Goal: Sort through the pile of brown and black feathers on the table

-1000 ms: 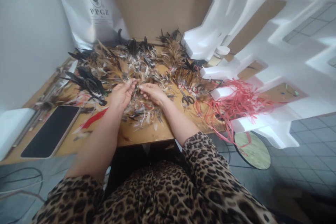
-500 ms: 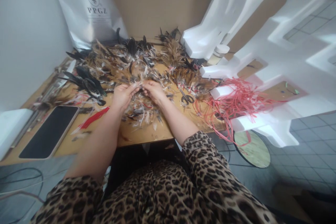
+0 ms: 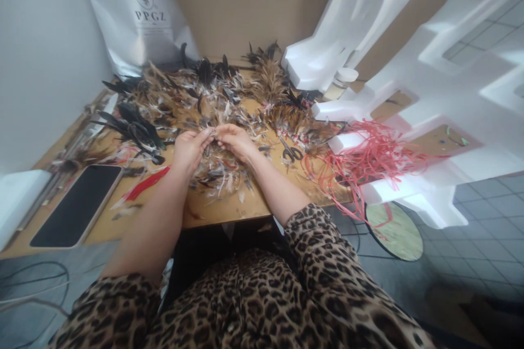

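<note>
a person in a leopard-print garment (image 3: 286, 300) works over a wooden surface (image 3: 229, 208) strewn with feathers, seen from above. the left hand (image 3: 189, 148) and the right hand (image 3: 236, 140) meet fingertip to fingertip above the pile of feathers (image 3: 216, 166) at the middle of the surface, their fingers drawn narrow and pinched together on something small and feather-like between them; what exactly is gripped is too small and blurred to tell. the pile lies directly under both hands, a loose mix of brown, white and dark plumes that spreads toward the far edge of the surface. a cluster of long black feathers (image 3: 133, 128) lies just left of the left hand, and a red feather (image 3: 145, 185) rests near the left forearm. a dark phone (image 3: 77, 206) lies flat at the near left corner, well apart from the hands. a pair of scissors (image 3: 290, 151) sits just right of the right wrist, beside a tangle of red strips (image 3: 368, 161) that spills over the right edge. white foam packing (image 3: 409, 82) rises on the right, and a silver bag (image 3: 141, 16) stands against the wall behind the feathers.
</note>
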Motion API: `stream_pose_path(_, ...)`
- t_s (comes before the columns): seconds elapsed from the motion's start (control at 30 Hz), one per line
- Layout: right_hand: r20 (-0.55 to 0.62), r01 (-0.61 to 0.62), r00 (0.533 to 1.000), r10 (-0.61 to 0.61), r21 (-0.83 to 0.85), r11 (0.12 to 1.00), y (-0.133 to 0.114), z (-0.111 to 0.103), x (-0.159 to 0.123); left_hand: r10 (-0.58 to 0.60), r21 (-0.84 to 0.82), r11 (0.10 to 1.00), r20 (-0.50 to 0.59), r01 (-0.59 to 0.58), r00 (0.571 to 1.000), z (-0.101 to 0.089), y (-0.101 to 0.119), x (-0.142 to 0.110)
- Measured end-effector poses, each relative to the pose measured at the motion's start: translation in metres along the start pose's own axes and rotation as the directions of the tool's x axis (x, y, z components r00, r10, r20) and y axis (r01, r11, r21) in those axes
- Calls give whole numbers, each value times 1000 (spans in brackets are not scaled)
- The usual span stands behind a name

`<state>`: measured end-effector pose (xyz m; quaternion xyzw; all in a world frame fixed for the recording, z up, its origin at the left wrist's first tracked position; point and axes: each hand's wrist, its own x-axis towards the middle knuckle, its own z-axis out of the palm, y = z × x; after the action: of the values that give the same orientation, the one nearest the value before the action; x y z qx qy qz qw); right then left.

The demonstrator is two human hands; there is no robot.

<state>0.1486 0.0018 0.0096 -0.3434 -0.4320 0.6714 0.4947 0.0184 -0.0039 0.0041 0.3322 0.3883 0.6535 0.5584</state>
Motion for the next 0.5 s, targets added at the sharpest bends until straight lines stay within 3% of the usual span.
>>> stream_pose_path(0.13,7,74,997,-73,-81,994,5,3,0,33,-38,999,-4,-33,999,-2,-3,3)
stream_pose_path(0.27,-68,118,990,-126,-108,987,7,3,2,20,-22,1000,-4,-20,1000,-2,-3,2)
stream_pose_path(0.37,-73,91,992,-100,-119,989,3,-1,2,-57,9,998,12,57,998,-3,0,0)
stream_pose_path(0.5,-8,78,997,-80,-179,981,-7,-10,0,-198,40,980,128,194,972,-6,5,-2)
